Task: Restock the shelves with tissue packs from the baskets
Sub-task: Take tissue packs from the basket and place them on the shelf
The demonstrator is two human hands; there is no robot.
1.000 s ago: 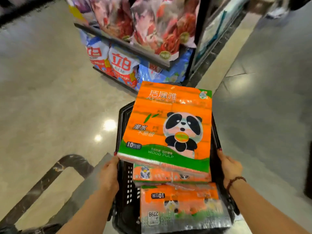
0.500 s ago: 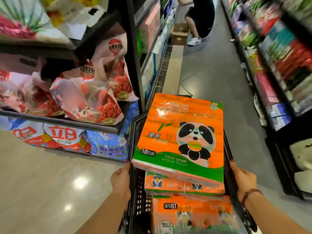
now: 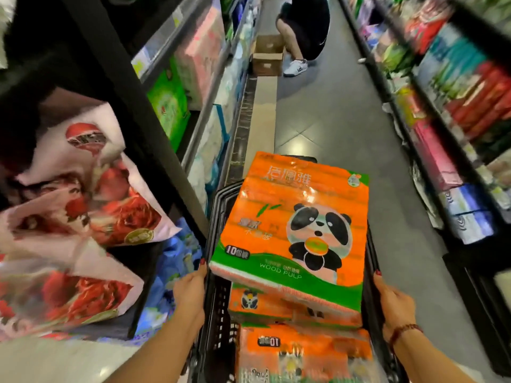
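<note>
Left hand [image 3: 190,288] and right hand [image 3: 392,299] clasp opposite rims of the basket [image 3: 218,217], apparently steadying the orange tissue packs [image 3: 293,230] piled high inside, mid-aisle between left and right shelves [image 3: 210,87]

Crouching person [image 3: 309,26], cardboard box [image 3: 267,64] beside them, grey floor [image 3: 331,128]
</note>
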